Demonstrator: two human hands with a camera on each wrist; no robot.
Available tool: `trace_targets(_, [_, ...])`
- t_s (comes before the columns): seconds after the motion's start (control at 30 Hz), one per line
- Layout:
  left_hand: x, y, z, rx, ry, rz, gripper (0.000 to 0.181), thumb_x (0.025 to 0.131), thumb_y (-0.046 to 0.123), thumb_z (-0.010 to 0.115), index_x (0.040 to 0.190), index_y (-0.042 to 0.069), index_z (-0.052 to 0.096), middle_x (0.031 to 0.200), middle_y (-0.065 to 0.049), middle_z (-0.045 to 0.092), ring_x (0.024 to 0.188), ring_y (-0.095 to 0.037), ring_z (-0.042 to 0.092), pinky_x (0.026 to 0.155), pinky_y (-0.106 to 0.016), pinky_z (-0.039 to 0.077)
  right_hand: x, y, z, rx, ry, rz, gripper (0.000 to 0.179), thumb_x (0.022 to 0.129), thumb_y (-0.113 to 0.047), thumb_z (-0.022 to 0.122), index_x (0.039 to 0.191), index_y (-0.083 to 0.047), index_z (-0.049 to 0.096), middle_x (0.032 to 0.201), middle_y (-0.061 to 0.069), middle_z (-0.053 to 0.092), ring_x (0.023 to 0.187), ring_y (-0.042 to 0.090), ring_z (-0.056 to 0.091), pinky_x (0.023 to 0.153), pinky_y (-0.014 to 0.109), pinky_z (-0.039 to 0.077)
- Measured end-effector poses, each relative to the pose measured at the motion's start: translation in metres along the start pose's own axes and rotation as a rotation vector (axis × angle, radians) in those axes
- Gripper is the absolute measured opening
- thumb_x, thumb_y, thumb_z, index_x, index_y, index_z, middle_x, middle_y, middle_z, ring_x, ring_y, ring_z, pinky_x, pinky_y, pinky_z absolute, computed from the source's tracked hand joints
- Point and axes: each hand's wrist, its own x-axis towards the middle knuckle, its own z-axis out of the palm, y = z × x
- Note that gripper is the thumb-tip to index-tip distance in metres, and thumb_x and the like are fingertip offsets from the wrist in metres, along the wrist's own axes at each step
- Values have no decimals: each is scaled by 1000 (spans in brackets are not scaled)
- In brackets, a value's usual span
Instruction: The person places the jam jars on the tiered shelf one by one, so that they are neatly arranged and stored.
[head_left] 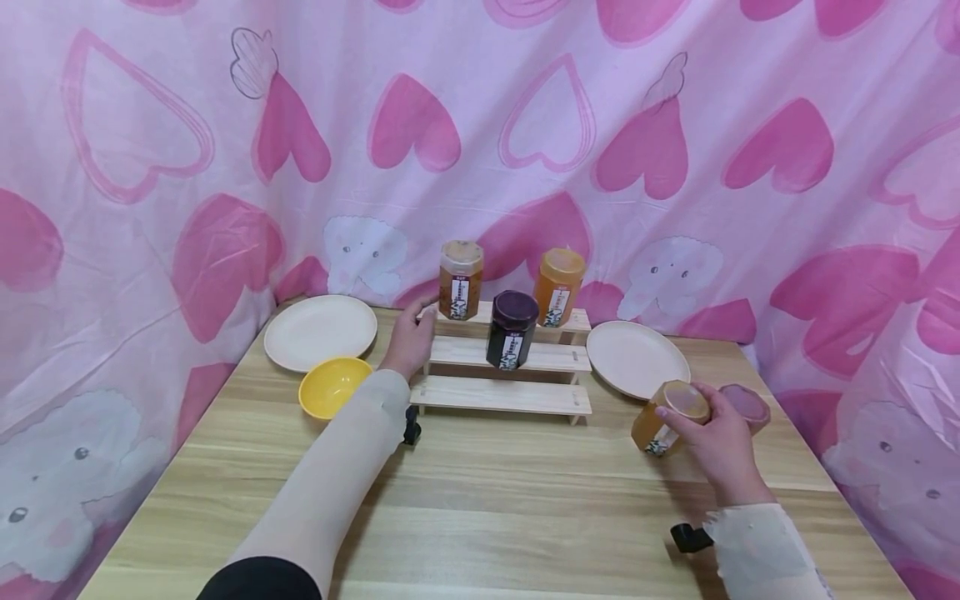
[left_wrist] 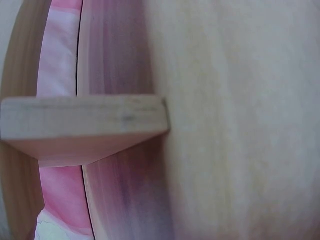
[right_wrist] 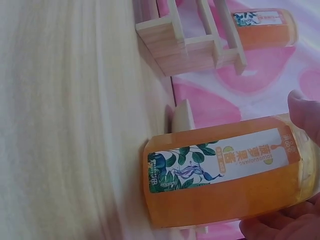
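My right hand (head_left: pixel 723 446) grips an amber jam jar (head_left: pixel 660 425) near its lid, thumb on one side and fingers on the other. The jar is tilted just above the table; its white label faces the right wrist camera. Beside that hand, partly hidden, stands another jar with a purplish lid (head_left: pixel 746 406). My left hand (head_left: pixel 410 340) pinches the left end of the top step of a three-step wooden rack (head_left: pixel 502 394). On the top step stand a brown jar (head_left: pixel 460 287) and an orange jar (head_left: pixel 557 292); a dark purple jar (head_left: pixel 512 333) stands on the middle step.
A cream plate (head_left: pixel 320 321) and a yellow bowl (head_left: pixel 322 393) are left of the rack. Another cream plate (head_left: pixel 637 358) lies to its right. Behind the wooden table (head_left: pixel 495 508) hangs a pink heart-patterned curtain (head_left: pixel 465 192).
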Motion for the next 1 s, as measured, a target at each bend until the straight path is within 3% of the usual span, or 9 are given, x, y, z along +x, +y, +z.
trace_targets(0.2, [0, 0, -1, -7, 8, 3, 43, 113, 32, 44, 154, 24, 54, 112, -32, 60, 89, -26, 58, 81, -38, 50, -4, -15, -4, 7, 24, -51, 91, 91, -51, 80, 161, -7, 40, 145, 18, 56, 115, 15, 58, 77, 8, 48])
trace_targets(0.37, [-2, 0, -2, -3, 4, 10, 44, 113, 31, 43, 155, 22, 53, 113, -31, 59, 92, -28, 58, 82, -37, 50, -9, -33, -7, 49, 47, -130, 82, 91, -41, 84, 155, -4, 47, 129, 10, 62, 96, 0, 60, 73, 14, 54])
trace_targets(0.6, [-2, 1, -2, 0, 8, 8, 43, 113, 31, 44, 154, 23, 55, 109, -31, 59, 87, -25, 57, 79, -37, 50, -20, -58, -4, 142, 8, -215, 74, 92, -28, 85, 152, -3, 50, 114, -6, 65, 94, 0, 64, 75, 18, 57])
trace_targets(0.87, [1, 0, -2, -4, 1, 8, 45, 113, 32, 43, 155, 23, 53, 121, -30, 60, 108, -43, 60, 88, -41, 50, -32, -82, 10, 207, -73, -223, 75, 91, -26, 86, 153, -6, 49, 125, 6, 63, 100, 4, 64, 80, 19, 58])
trace_targets(1.0, [0, 0, -1, -6, -1, 8, 44, 113, 32, 44, 155, 23, 53, 121, -30, 60, 110, -45, 60, 90, -41, 49, -36, -91, 21, 216, -108, -220, 74, 90, -28, 87, 151, -9, 51, 133, 12, 62, 107, 7, 64, 84, 19, 57])
